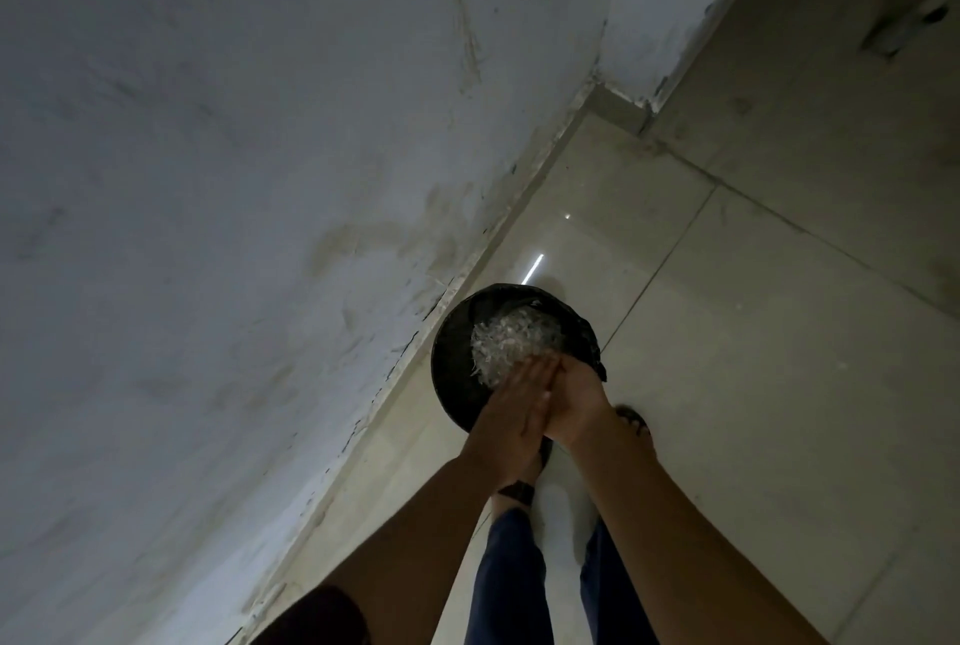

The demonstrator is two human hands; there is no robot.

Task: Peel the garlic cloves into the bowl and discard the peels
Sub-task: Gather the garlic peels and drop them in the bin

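Left hand (pixel 511 410), right hand (pixel 576 403) over bin (pixel 452 358)

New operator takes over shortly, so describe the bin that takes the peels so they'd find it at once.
Follow the grey wall down to the tiled floor. The bin stands there beside the skirting, just under the left hand and right hand, which are pressed together. It is round and black, lined with a black bag, and holds a pale heap of garlic peels.

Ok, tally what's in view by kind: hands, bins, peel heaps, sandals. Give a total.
Hands, left hand and right hand: 2
bin: 1
peel heap: 1
sandals: 2
Total: 6
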